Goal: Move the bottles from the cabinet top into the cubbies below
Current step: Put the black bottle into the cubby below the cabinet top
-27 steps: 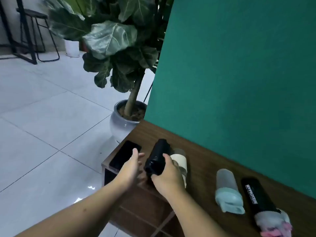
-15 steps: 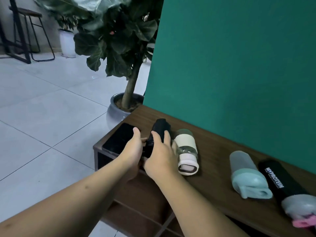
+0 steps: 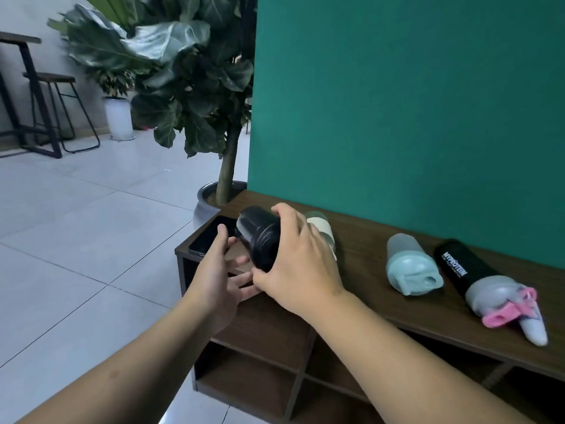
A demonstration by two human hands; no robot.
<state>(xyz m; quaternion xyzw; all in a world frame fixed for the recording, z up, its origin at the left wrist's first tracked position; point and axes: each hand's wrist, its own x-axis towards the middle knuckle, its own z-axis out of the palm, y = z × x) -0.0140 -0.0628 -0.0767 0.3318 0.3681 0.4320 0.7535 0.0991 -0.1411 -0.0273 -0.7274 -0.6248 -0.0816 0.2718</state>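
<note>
A black bottle (image 3: 260,237) is held just above the left end of the dark wooden cabinet top (image 3: 367,249). My right hand (image 3: 299,261) grips it from the right side. My left hand (image 3: 217,270) is open beside and under it, fingers spread, thumb near its base. Behind my right hand lies a cream and clear bottle (image 3: 321,228), mostly hidden. Further right lie a frosted bottle with a mint lid (image 3: 409,264) and a black bottle with white lettering, a grey cap and a pink strap (image 3: 477,276). Open cubbies (image 3: 250,377) sit below the top.
A black phone (image 3: 211,237) lies flat on the cabinet's left corner. A potted fiddle-leaf plant (image 3: 214,194) stands on the tiled floor just left of the cabinet. A green wall (image 3: 397,117) backs the cabinet. A stool and table frame (image 3: 55,111) stand far left.
The black bottle has been lifted off the cabinet top and turned in my right hand. My left hand has let go and opened beside it. The view has risen and shifted.
</note>
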